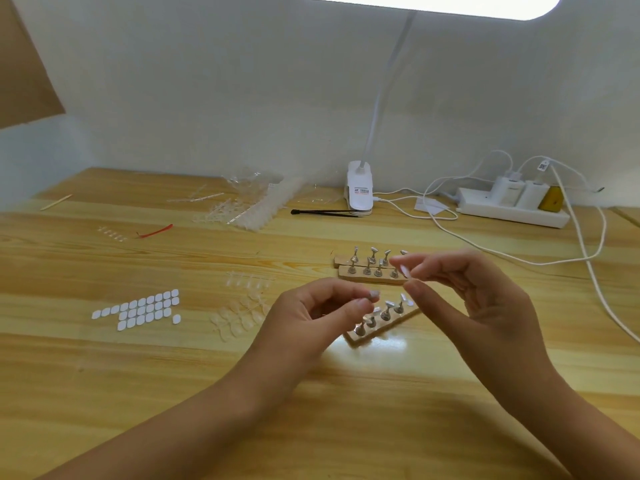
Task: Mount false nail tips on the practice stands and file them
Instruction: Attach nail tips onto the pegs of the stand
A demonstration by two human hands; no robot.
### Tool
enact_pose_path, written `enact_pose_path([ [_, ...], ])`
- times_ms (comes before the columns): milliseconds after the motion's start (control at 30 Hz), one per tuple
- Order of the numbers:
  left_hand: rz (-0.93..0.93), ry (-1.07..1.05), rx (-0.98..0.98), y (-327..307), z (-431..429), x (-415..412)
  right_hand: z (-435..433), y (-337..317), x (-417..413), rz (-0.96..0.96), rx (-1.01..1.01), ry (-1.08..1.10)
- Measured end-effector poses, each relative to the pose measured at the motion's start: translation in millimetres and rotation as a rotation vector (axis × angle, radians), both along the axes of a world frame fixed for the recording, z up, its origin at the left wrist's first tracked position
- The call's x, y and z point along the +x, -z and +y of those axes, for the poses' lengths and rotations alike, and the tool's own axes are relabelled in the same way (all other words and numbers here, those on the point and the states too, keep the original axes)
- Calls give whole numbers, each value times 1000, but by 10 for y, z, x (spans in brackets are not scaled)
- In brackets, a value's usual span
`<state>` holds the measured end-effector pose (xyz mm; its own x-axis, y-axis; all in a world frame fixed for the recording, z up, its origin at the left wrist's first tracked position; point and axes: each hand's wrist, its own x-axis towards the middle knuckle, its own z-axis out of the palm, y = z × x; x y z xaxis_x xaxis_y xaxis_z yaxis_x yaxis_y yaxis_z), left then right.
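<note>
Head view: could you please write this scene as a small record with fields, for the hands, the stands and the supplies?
left hand: fingers curled, thumb and forefinger close together above the near stand; any held piece is too small to tell
right hand: raised over the stands, fingertips toward the left hand
near stand: wooden strip with metal holders, lying at an angle
far stands: two strips, side by side
clear nail tips: left of the hands
white tabs: in rows, further left
back: lamp clamp, power strip
</note>
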<state>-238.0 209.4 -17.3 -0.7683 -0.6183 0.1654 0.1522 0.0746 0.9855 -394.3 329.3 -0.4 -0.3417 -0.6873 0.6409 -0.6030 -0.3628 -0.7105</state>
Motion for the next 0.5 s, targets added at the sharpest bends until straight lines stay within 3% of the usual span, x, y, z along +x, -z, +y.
enact_pose_path([
  [267, -8, -54, -130, 52, -12, 0, 15, 70, 46, 303, 45, 78],
  [500, 5, -27, -96, 55, -7, 1, 17, 70, 48, 344, 54, 98],
])
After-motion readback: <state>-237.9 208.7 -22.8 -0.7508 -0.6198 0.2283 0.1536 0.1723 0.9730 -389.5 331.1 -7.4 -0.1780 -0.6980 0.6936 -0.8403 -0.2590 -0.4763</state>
